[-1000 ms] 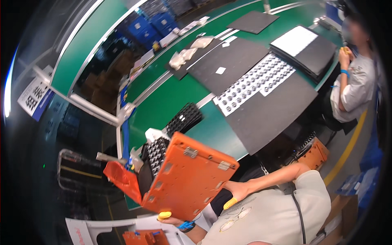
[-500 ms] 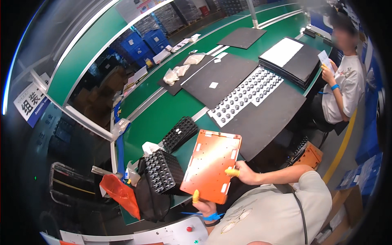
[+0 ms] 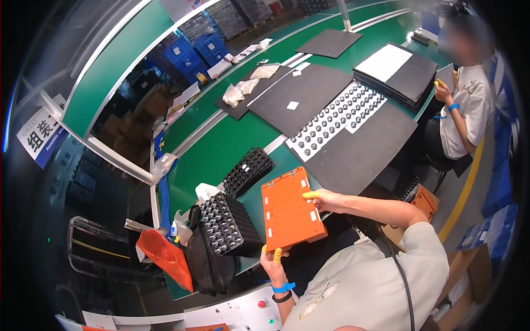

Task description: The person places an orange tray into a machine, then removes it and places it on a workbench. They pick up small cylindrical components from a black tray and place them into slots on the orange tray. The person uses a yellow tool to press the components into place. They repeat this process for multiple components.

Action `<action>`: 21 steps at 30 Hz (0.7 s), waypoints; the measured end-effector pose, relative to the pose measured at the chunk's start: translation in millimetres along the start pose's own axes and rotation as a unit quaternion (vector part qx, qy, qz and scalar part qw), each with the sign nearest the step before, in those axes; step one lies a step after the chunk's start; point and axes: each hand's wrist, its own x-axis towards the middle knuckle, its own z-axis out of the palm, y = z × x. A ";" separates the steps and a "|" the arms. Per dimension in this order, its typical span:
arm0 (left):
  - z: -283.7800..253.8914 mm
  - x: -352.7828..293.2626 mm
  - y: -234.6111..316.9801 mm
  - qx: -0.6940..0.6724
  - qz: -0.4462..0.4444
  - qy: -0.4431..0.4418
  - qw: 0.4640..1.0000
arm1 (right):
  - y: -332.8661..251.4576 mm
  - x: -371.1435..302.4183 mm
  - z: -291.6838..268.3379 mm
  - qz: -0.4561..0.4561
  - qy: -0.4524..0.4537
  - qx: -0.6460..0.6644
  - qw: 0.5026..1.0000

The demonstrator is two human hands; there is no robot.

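Observation:
I hold a flat orange rectangular tray with both hands, low over the near edge of the green table. My left hand, with yellow finger cots and a blue wristband, grips its near left corner. My right hand grips its far right edge. Just left of the tray stands a stack of black pocketed trays holding small round parts. Another black pocketed tray lies beyond it.
Dark foam mats and a sheet of round metal parts cover the table to the right. Another person sits at the far right. An orange bag and a black bag hang at the left end. Another orange tray sits below the table edge.
The orange tray has been lowered from an upright tilt in front of me to nearly flat over the table edge. The view has shifted right.

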 end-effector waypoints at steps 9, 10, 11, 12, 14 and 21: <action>15.0 18.4 1.0 0.133 0.066 0.068 0.987 | -62.1 -33.6 -16.9 -0.126 0.282 -0.625 0.717; 15.6 18.6 -0.6 0.155 0.077 0.069 0.983 | -62.0 -31.2 -34.5 -0.155 0.313 -0.608 0.713; 15.3 19.4 -1.6 0.178 0.091 0.074 0.977 | -68.5 -26.5 -48.9 -0.187 0.340 -0.590 0.708; 16.8 21.2 -3.4 0.198 0.107 0.077 0.971 | -65.5 -17.6 -76.0 -0.250 0.374 -0.609 0.653; 11.8 20.1 -12.5 0.253 0.137 0.078 0.955 | -67.2 -9.9 -113.3 -0.289 0.391 -0.637 0.599; 19.5 20.8 -12.0 0.383 0.167 0.051 0.907 | -67.2 7.9 -174.7 -0.305 0.385 -0.666 0.562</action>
